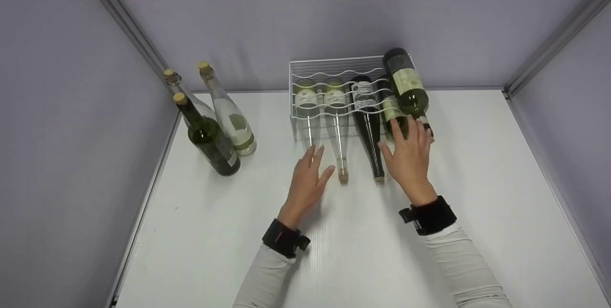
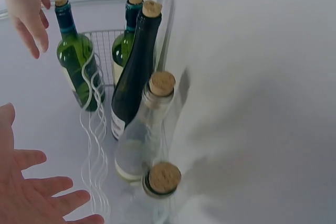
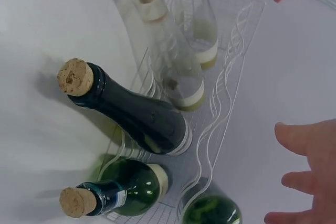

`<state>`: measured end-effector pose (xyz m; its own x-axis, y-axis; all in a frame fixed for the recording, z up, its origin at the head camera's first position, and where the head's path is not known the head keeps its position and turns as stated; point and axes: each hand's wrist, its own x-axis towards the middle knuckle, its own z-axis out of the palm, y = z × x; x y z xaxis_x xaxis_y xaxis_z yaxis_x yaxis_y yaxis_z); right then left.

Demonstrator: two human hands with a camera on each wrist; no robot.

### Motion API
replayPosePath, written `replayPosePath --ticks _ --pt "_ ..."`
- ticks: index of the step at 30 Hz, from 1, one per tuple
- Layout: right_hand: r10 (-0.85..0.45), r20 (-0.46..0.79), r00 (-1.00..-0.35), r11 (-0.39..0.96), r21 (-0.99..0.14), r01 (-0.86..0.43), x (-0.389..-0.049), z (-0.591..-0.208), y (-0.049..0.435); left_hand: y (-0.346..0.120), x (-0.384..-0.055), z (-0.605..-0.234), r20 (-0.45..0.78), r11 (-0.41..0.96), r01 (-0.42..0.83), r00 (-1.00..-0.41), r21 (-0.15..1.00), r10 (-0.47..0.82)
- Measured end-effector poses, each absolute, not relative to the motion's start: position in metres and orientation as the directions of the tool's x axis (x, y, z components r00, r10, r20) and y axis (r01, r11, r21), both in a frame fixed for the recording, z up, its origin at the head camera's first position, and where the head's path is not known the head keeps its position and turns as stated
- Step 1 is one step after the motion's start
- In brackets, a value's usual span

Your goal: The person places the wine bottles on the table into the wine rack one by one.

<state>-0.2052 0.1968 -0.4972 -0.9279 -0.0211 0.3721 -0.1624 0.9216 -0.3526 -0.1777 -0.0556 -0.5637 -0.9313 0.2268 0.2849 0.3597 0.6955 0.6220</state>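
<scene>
A white wire wine rack [image 1: 334,59] with wavy rails stands against the back wall. Lying in its lower level are two clear bottles [image 1: 341,138], a dark bottle [image 1: 367,129] and a green bottle [image 1: 390,105], corks toward me. Another green bottle [image 1: 409,81] lies on top at the right end. My left hand [image 1: 305,181], fingers spread, is over the leftmost clear bottle's neck. My right hand [image 1: 411,157] hovers by the green bottles, hiding part of their necks. In the wrist views, the left hand [image 2: 42,195] and right hand [image 3: 310,166] appear apart from the bottles, holding nothing.
Left of the rack, a dark green bottle [image 1: 212,143] and two clear corked bottles, one in front [image 1: 234,119] and one partly hidden [image 1: 195,102], stand upright on the white table [image 1: 200,241]. Grey panels enclose the table at the back and both sides.
</scene>
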Motion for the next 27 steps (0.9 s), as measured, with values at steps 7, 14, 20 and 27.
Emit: replayPosePath --ticks 7,14,20,27 --pt "-0.079 0.299 -0.951 0.902 -0.385 -0.196 -0.201 -0.508 0.184 -0.079 -0.175 -0.571 0.274 0.688 0.291 -0.952 0.665 0.138" --pt "-0.111 0.230 -0.967 0.901 -0.386 -0.196 -0.196 -0.519 0.172 -0.104 -0.174 -0.573 0.236 0.689 0.205 -0.970 0.695 0.050" --pt "-0.162 0.175 -0.971 0.868 -0.443 -0.225 -0.193 -0.527 0.158 -0.127 -0.171 -0.576 0.204 0.674 0.128 -0.978 0.727 -0.034" --pt "-0.199 0.112 -0.974 0.817 -0.530 -0.228 -0.190 -0.533 0.142 -0.150 -0.165 -0.581 0.164 0.664 0.055 -0.981 0.746 -0.104"
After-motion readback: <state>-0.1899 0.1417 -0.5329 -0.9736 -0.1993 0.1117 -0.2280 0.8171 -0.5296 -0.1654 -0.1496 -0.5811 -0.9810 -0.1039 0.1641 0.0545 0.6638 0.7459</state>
